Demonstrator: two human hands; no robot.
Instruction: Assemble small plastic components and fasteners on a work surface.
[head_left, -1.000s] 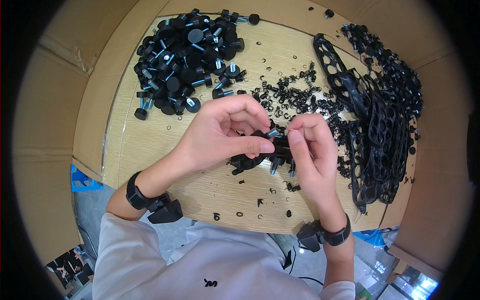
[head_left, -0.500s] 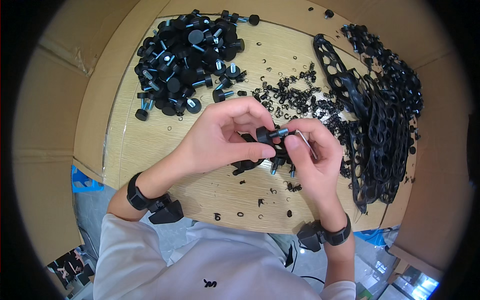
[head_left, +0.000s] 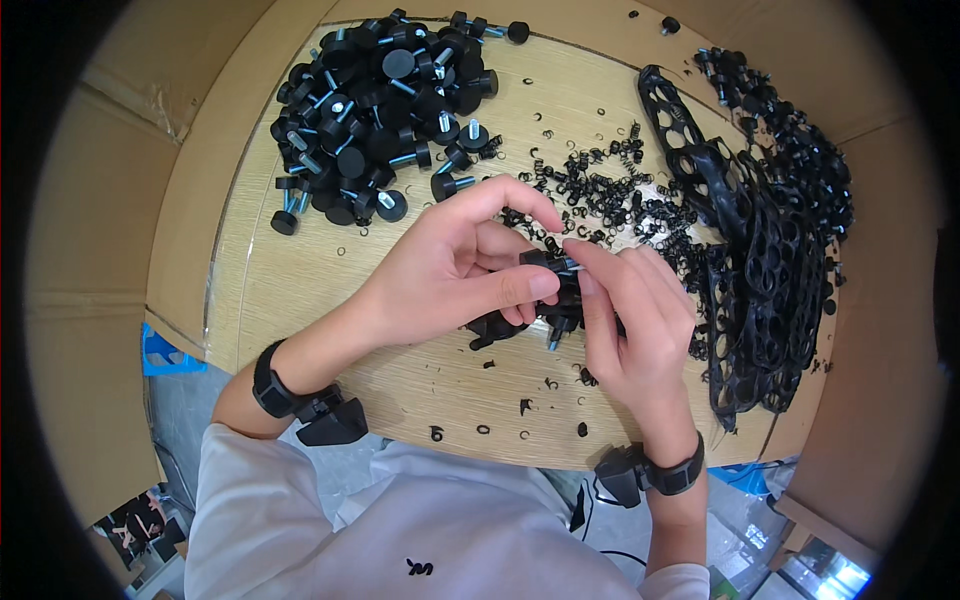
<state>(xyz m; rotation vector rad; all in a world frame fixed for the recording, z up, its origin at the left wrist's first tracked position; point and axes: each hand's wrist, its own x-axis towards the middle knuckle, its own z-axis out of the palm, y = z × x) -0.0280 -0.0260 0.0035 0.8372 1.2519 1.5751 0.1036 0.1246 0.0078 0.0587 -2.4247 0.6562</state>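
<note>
Above the table's middle, my left hand (head_left: 450, 265) pinches a black round rubber foot (head_left: 537, 259) between thumb and fingers. Its threaded metal stud points right, toward my right hand (head_left: 640, 310). My right thumb and index finger close at the end of that stud. A thin metal tool (head_left: 577, 267) shows only as a pale tip there; the rest is hidden by the fingers. Below both hands lies a black rubber piece (head_left: 493, 328), partly covered, with another stud (head_left: 554, 338) sticking out beside it.
A heap of black feet with studs (head_left: 375, 120) fills the far left. Small black rings and scraps (head_left: 600, 190) are scattered centre right. Black perforated rubber strips (head_left: 760, 290) lie at the right, with more small black parts (head_left: 800, 150) behind. Cardboard walls (head_left: 110, 220) surround the table.
The thin metal tool, seen along my right fingers before, is now mostly hidden. My right fingers have turned and come up to the stud; the foot has tilted slightly.
</note>
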